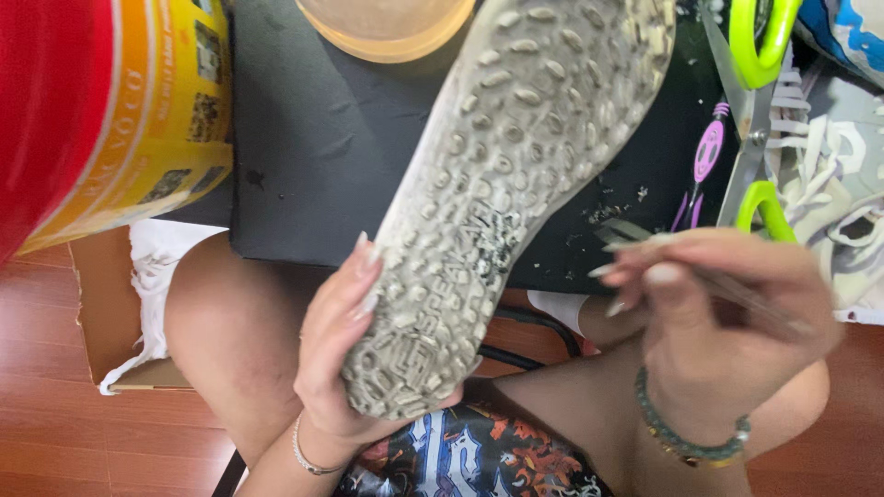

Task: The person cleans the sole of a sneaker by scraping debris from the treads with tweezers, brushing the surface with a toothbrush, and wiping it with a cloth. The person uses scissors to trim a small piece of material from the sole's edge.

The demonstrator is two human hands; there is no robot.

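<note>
Right now my left hand [343, 354] cups the heel end of a dirty shoe [502, 184], fingers wrapped up its side and the heel pressed into my palm; I hold it sole-up and slanted away from me, so the whole studded tread faces my eyes and the toe reaches out over the black mat [318, 138]; the heel hangs above my lap, between my knees, where I judge it sits steadiest. My right hand [714, 317] is pinched shut on a thin metal tool [737, 293], thumb and fingertips close together near its front; the hand is blurred, so I cannot tell the tool's exact shape, only that its tip points left toward the sole and stands a little apart from it. Grey grit lies scattered on the mat just beside the shoe's middle; likely crumbs from the tread.

Scissors with lime-green handles [760, 120] lie on the mat to the right, within reach of my tool hand; beside them is a pink and black pen-like thing [707, 152]; white laces and another shoe [833, 175] lie at the far right. A translucent tub [387, 28] sits at the mat's far edge; a red and yellow tin [110, 101] stands at the left, and an open cardboard box [97, 304] sits on the wooden floor.
</note>
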